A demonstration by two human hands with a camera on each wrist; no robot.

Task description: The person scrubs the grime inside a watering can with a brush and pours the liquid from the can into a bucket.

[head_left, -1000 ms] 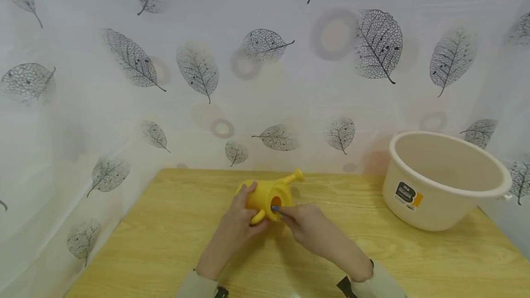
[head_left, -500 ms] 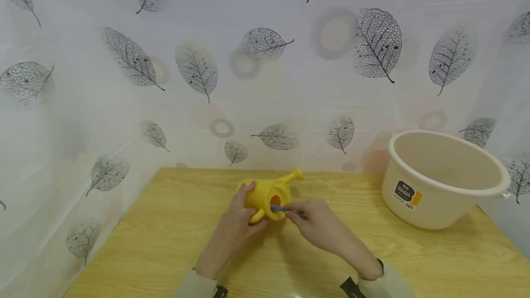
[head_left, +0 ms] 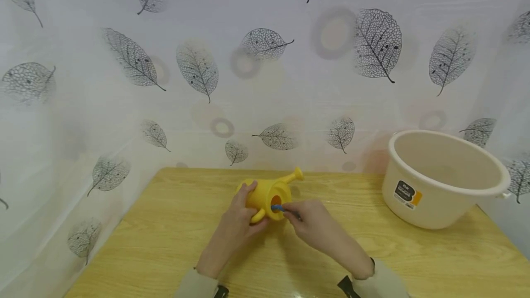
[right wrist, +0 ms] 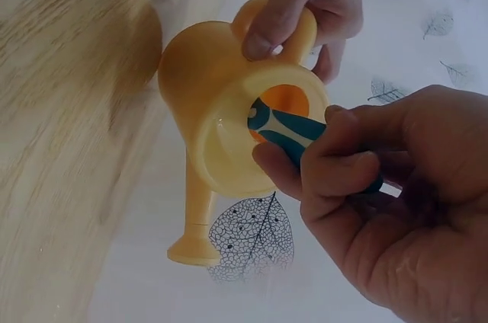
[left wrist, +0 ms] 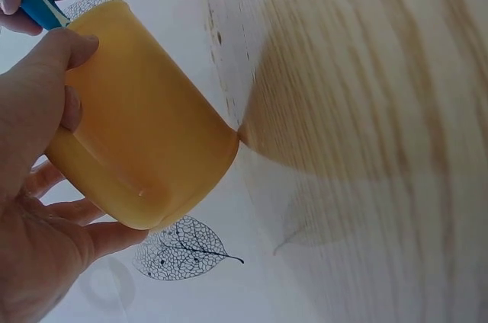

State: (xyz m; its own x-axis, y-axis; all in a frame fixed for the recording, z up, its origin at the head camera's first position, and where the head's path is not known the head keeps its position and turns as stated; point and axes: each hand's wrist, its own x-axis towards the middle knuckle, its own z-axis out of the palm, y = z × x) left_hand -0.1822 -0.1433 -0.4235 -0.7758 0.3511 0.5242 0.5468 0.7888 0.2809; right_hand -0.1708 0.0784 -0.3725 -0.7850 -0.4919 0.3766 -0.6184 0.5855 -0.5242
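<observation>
A yellow watering can [head_left: 258,193] lies tipped over above the table, its round opening facing right and its spout up toward the back. My left hand [head_left: 235,224] grips it near the handle, thumb on the body in the left wrist view. With thumb and fingers, my right hand [head_left: 316,226] pinches a slim blue-and-white handled tool [right wrist: 293,129], like a toothbrush handle. The tool's front end reaches into the can's orange-lit opening [right wrist: 288,99]. What lies deeper inside is hidden, so the tool's exact kind does not show.
A large cream plastic tub [head_left: 430,206] with a label stands on the right of the wooden table [head_left: 165,238]. Behind the table hangs a white sheet [head_left: 290,95] printed with dark leaves.
The right hand drew back to the right, baring more of the tool, then moved slightly left into the opening again. The left hand and watering can stay almost still.
</observation>
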